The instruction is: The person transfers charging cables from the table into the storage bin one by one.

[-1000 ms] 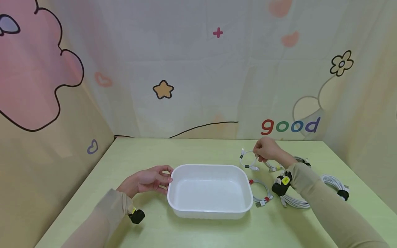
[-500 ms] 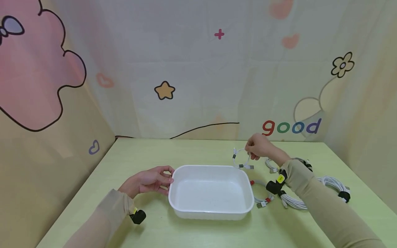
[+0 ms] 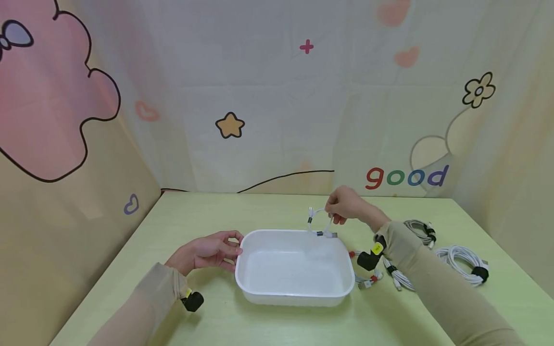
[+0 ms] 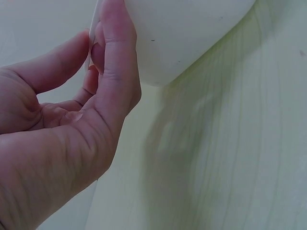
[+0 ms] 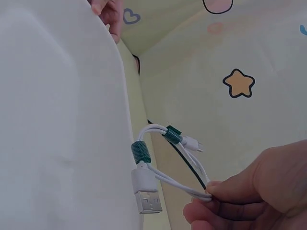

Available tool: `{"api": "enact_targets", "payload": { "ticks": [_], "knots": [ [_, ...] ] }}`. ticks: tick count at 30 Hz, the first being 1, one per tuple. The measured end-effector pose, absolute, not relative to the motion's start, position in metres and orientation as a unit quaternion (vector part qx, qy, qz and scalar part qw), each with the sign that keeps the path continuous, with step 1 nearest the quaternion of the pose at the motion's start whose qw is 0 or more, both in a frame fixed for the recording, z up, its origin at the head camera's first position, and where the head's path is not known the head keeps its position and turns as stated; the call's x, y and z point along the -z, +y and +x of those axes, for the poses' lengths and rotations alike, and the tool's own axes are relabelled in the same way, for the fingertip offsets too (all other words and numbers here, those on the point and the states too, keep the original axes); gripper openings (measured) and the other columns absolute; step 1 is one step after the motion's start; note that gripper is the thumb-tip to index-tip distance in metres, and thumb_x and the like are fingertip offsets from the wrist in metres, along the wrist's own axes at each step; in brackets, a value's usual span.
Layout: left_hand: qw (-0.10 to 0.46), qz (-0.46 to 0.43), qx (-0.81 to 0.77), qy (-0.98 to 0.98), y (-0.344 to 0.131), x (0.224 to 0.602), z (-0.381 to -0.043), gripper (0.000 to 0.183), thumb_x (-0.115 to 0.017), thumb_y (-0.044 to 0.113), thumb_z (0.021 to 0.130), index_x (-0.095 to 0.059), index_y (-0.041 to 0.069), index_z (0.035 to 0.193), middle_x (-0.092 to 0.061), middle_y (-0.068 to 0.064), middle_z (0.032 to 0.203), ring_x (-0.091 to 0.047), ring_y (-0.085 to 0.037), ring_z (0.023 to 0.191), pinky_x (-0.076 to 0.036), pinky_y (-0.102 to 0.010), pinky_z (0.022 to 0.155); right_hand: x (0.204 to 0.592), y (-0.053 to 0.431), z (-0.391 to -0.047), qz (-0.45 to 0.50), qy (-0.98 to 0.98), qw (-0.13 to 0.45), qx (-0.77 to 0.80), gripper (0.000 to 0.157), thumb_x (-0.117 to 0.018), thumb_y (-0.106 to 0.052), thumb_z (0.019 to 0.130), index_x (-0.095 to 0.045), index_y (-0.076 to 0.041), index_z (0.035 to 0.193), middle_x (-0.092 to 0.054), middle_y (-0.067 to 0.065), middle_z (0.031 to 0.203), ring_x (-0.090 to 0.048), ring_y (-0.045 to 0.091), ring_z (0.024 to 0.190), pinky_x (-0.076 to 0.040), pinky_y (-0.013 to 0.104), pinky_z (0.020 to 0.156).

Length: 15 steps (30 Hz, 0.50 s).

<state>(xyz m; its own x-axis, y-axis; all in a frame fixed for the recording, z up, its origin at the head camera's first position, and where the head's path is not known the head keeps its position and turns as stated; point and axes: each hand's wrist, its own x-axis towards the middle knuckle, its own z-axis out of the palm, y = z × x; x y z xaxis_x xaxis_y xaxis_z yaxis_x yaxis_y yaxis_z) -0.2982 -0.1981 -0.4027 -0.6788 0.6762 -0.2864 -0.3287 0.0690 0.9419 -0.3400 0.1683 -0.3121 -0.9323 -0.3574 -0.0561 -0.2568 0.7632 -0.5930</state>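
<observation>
In the head view, the right hand (image 3: 346,204) has travelled left over the last second, bringing the looped white USB cable (image 3: 320,233) from beyond the far right corner of the white plastic bin (image 3: 294,300) to its far rim. A gray cable coil (image 3: 420,230), partly hidden by the right sleeve (image 3: 415,254) a second ago, now shows fully. The left hand (image 3: 209,252) stays at the bin's left end. The pale yellow-green tabletop (image 3: 216,211) runs back to a cartoon-printed curtain (image 3: 268,96) lettered "good".

In the left wrist view, the left thumb and fingers pinch the bin's rim; faint grain streaks the tabletop.

In the right wrist view, the thumb and curled fingers pinch the cable, its USB-A plug (image 5: 147,191) and dark green ties (image 5: 141,152) by the rim, the curtain's orange star (image 5: 239,84) behind.
</observation>
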Motion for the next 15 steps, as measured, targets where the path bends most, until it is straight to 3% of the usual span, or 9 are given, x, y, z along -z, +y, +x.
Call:
{"api": "enact_targets", "payload": {
  "ticks": [15],
  "knots": [
    [0.368, 0.132, -0.668, 0.634, -0.199, 0.403, -0.299, 0.017, -0.055, 0.003, 0.096, -0.045, 0.009, 0.108, -0.063, -0.003, 0.091, -0.065, -0.016, 0.077, -0.06, -0.035, 0.073, 0.321, 0.108, -0.335, -0.179, 0.917, 0.134, 0.331, 0.012, -0.061, -0.004, 0.092, -0.068, 0.003, 0.086, -0.067, 0.01, 0.072, -0.06, 0.014, 0.052, -0.056, 0.025, 0.053]
  ]
}}
